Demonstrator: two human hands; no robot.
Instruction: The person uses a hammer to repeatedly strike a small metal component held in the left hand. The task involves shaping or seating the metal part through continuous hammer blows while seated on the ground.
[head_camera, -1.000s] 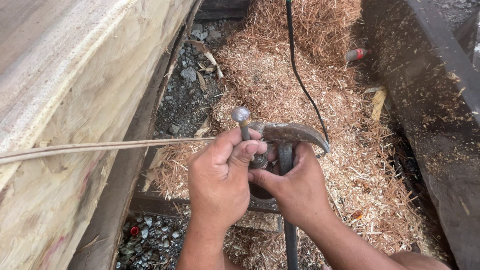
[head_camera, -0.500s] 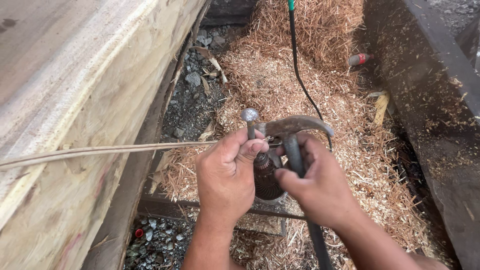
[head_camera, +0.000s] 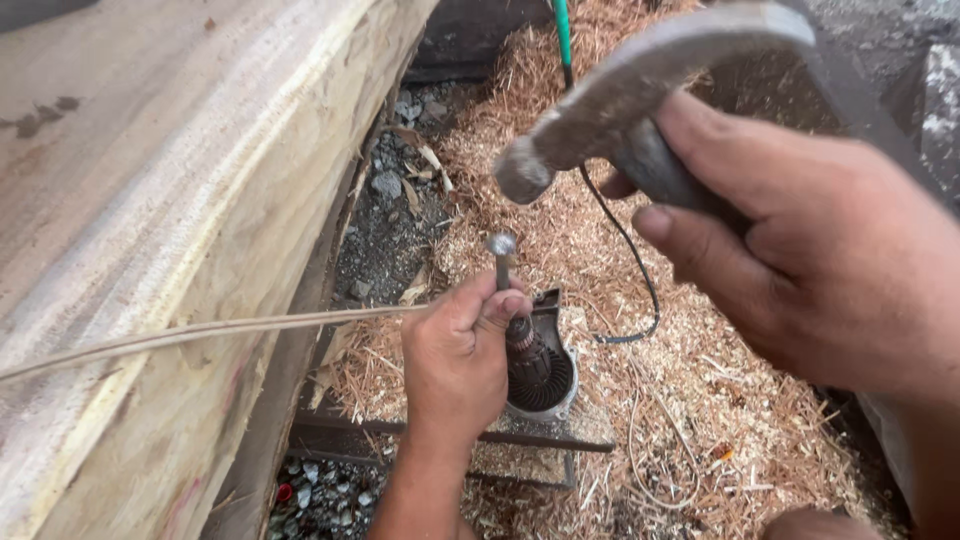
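Above the sawdust, the right hand has lifted its tightly gripped hammer off the nail pinched by the left hand.

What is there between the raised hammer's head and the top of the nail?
Nothing solid: in the head view, the hammer hangs above the nail, with only distant sawdust behind.

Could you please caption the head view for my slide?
Left hand steadies a nail above a motor part while right hand raises a hammer.

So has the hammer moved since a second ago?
Yes. The hammer in the right hand has lifted up, away from the nail that the left hand holds; earlier its head sat right beside the nail head.
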